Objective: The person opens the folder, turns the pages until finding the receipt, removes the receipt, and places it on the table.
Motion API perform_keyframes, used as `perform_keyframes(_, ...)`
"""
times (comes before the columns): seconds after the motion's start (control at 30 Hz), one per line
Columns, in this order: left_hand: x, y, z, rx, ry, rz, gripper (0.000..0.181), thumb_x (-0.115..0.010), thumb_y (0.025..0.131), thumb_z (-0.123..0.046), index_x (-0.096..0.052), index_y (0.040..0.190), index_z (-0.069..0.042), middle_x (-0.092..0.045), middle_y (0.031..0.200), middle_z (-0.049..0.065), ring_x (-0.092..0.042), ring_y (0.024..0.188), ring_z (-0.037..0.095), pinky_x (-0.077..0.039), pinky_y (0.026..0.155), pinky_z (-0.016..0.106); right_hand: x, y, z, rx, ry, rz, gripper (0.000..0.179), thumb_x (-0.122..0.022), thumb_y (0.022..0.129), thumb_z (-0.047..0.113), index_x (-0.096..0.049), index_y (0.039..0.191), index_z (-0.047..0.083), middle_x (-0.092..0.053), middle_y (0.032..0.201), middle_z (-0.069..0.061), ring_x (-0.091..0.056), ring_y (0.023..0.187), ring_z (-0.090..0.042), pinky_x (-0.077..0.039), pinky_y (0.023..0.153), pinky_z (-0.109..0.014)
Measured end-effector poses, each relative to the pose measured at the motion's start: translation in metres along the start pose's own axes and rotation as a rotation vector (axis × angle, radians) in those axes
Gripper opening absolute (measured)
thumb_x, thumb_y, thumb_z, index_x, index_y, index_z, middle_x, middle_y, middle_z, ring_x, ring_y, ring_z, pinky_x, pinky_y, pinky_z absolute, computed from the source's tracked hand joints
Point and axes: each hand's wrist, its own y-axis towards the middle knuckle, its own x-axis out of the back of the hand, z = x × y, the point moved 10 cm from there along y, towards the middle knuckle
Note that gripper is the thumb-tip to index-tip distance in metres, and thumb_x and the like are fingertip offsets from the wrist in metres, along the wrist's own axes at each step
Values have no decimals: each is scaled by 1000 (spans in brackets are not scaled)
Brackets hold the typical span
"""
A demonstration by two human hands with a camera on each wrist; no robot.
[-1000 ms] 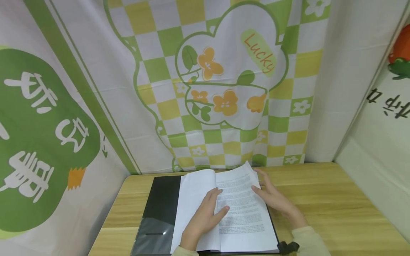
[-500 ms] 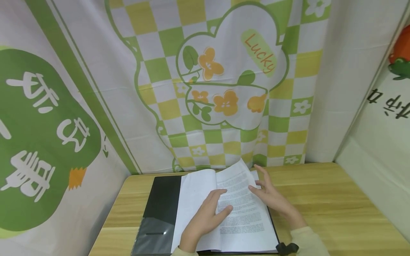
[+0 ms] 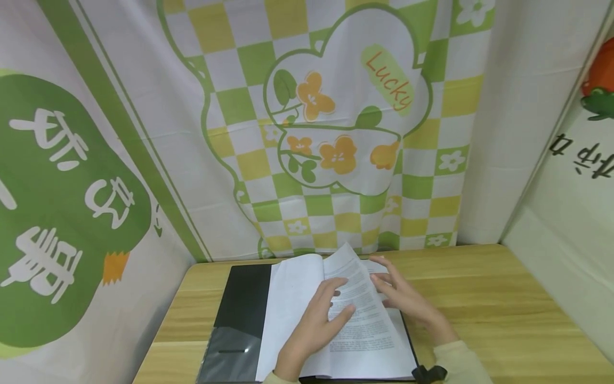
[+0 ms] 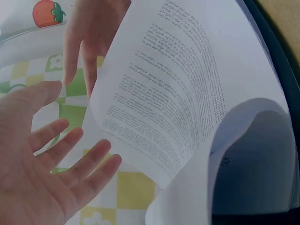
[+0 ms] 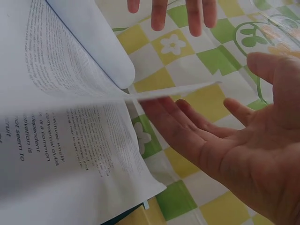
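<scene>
A black folder lies spread on the table, with a thick stack of white sheets turned over to its left. One printed page is lifted and slants leftward, showing edge-on in the right wrist view. Fingers of my right hand touch the raised page from its right side; the thumb stands apart from it in the right wrist view. My left hand hovers over the middle of the folder, fingers spread and holding nothing. In the left wrist view the left palm faces the lifted page.
The wooden table extends to both sides of the folder. A clear pocket covers the lower left cover. Behind hangs a green and yellow checked cloth. A black strap is at the right wrist.
The printed page has lifted from the right side and swung left, uncovering another sheet beneath. My right hand has moved slightly left with it; the left hand has shifted a little to the right.
</scene>
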Motion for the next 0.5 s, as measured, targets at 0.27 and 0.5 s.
perform_keyframes(0.27, -4, -1, -13, -128, 77, -28, 55, -63, 107, -32, -43, 156, -16, -48, 157, 9, -54, 137, 20, -50, 110, 37, -10, -4, -1, -56, 1, 131, 64, -41, 116, 38, -8, 168, 23, -28, 158, -41, -51, 133, -51, -54, 92, -69)
perform_keyframes(0.5, -5, -1, -14, -113, 71, -24, 56, -61, 108, -34, -43, 157, -16, -46, 160, 9, -56, 135, 22, -51, 109, 40, -18, -8, 4, -34, 37, 195, 62, -36, 117, 38, -5, 168, 21, -29, 157, -40, -53, 132, -52, -54, 95, -67)
